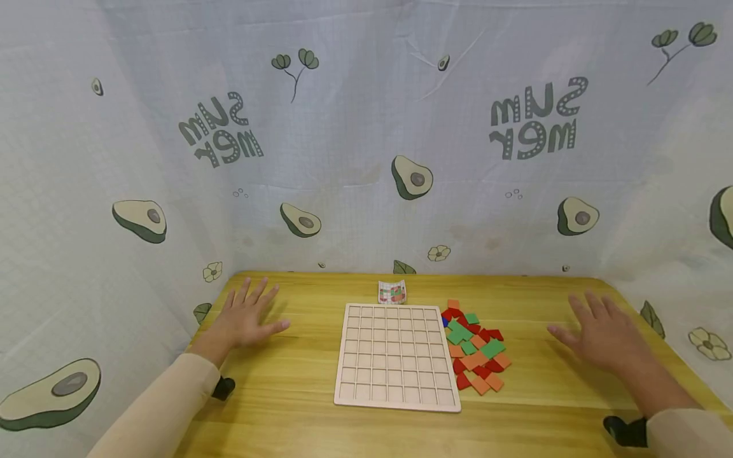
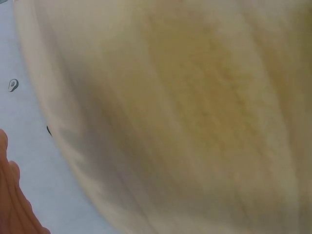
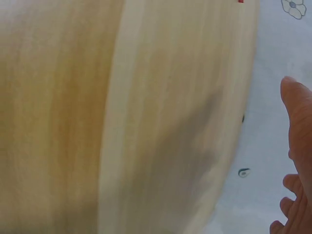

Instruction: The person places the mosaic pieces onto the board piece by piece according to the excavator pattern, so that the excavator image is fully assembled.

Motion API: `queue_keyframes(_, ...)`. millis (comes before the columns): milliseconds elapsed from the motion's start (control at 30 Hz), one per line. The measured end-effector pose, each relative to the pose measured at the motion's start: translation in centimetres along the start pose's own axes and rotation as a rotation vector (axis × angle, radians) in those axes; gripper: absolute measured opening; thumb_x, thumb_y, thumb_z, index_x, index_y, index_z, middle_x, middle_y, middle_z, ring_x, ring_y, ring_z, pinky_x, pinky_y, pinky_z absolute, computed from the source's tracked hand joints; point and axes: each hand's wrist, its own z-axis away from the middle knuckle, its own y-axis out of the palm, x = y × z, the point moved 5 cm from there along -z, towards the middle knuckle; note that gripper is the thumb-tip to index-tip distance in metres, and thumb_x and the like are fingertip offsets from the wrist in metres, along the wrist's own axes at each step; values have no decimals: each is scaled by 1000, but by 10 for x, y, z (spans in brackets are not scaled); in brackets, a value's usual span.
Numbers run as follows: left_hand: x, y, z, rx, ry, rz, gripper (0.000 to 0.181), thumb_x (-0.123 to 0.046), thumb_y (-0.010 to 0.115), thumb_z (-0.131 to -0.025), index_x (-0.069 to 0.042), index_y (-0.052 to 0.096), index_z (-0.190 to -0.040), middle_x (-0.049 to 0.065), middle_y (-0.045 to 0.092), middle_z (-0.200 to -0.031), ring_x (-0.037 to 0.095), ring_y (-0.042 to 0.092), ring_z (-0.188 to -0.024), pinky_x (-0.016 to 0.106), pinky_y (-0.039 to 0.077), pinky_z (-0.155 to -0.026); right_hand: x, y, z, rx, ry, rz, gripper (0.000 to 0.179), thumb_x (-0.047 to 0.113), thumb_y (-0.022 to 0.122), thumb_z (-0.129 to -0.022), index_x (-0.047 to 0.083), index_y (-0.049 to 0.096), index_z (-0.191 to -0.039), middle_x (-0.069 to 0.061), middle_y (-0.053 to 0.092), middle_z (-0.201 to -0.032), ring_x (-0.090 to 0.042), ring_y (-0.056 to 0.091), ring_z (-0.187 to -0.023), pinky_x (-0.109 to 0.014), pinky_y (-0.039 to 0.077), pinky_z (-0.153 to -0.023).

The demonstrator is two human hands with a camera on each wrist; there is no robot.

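Note:
My left hand (image 1: 246,318) is spread over the left side of the table, fingers straight and holding nothing. On the other side, my right hand (image 1: 601,331) is spread the same way, also holding nothing. Between them lies a square wooden grid board (image 1: 395,359) with bare cells. Against its right edge is a loose pile of flat tiles (image 1: 475,361) in red, orange and green, with a bit of blue. Behind the board stands a small curled card (image 1: 392,292) with a coloured grid pattern. Both wrist views show mostly tabletop and part of each hand.
The wooden table (image 1: 286,413) runs back to a white cloth (image 1: 355,127) printed with avocados, flowers and lettering. That cloth hangs behind and at both sides. A black wrist strap (image 1: 223,388) shows at the left sleeve, another (image 1: 627,432) at the right.

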Motion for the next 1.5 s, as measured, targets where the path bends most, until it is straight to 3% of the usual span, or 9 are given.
queue_keyframes(433,-2,4,4,18,-10,15,95,-76,52,-91,-17,30,-163,18,16,-171,52,2,-156,75,3,-118,15,-1,-3,-8,-18,-34,94,62,51,-99,-16,35,-148,-48,26,-148,-70,23,-134,-81,21,-106)
queue_keyframes(733,-11,12,7,13,6,18,93,-75,52,-91,-18,31,-162,19,21,-169,54,10,-155,74,9,-118,51,-4,-11,-71,-92,-45,87,56,61,-97,-12,40,-147,-42,37,-146,-63,33,-132,-77,27,-105)
queue_keyframes(933,-36,20,6,23,37,43,93,-76,51,-91,-21,31,-162,20,29,-166,55,29,-147,74,21,-115,85,-1,-17,-92,-124,-135,77,43,69,-95,-7,44,-147,-39,46,-142,-59,41,-129,-73,32,-106)
queue_keyframes(1100,-61,27,2,18,49,61,91,-77,52,-90,-24,34,-162,16,51,-140,37,49,-118,60,38,-103,120,3,-21,-17,-111,-251,69,39,68,-96,-1,46,-149,-37,49,-141,-60,44,-126,-74,39,-101)
queue_keyframes(1267,-86,36,-2,66,58,132,86,-73,56,-91,-25,36,-161,10,53,-116,23,46,-97,45,42,-85,151,13,-25,45,-121,-343,60,36,68,-97,1,55,-143,-32,56,-133,-54,53,-120,-68,47,-96)
queue_keyframes(1500,-117,50,-3,149,62,306,78,-64,59,-94,-23,41,-158,6,52,-107,21,43,-93,41,41,-79,182,33,-40,100,-104,-434,45,28,70,-96,2,65,-133,-22,62,-118,-36,60,-103,-56,54,-90)
